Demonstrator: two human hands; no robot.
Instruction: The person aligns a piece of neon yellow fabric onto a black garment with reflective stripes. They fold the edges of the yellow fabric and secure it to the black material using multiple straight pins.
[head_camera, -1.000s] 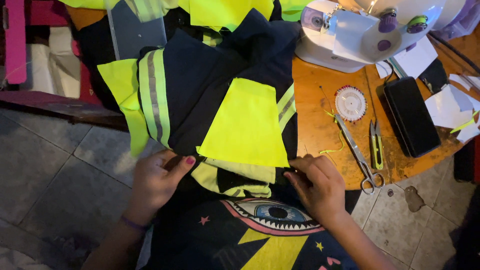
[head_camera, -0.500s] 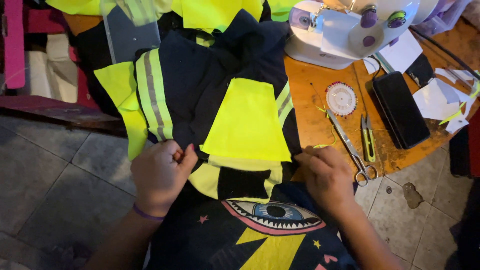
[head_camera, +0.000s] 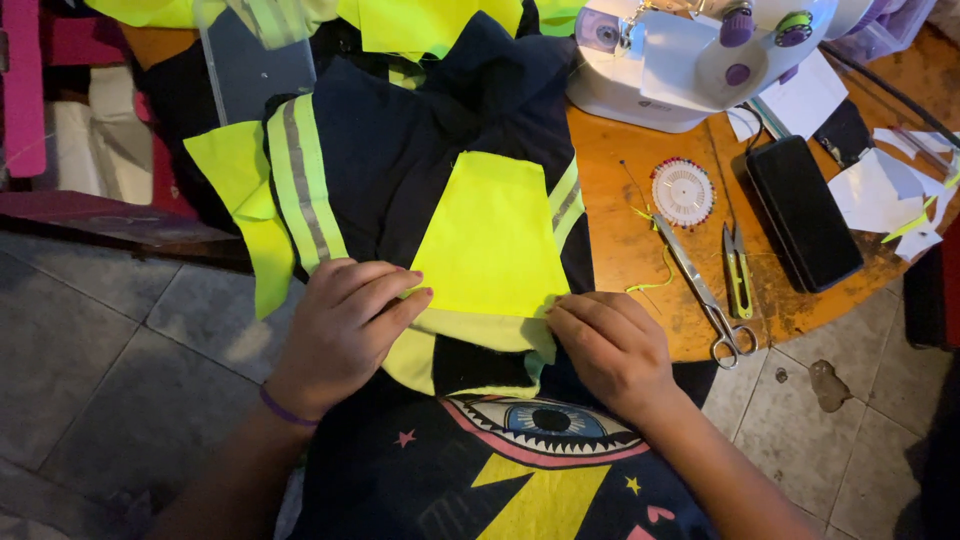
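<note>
While both hands pinched its near edge, left hand and right hand closed on the yellow patch (lying lengthwise away from them).

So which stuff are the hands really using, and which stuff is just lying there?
In use:
left hand and right hand, both pressing the lower edge of the yellow fabric patch
dark garment with reflective stripes under it

Just lying about:
scissors
thread snips
pin wheel
black phone
sewing machine
paper scraps
</note>
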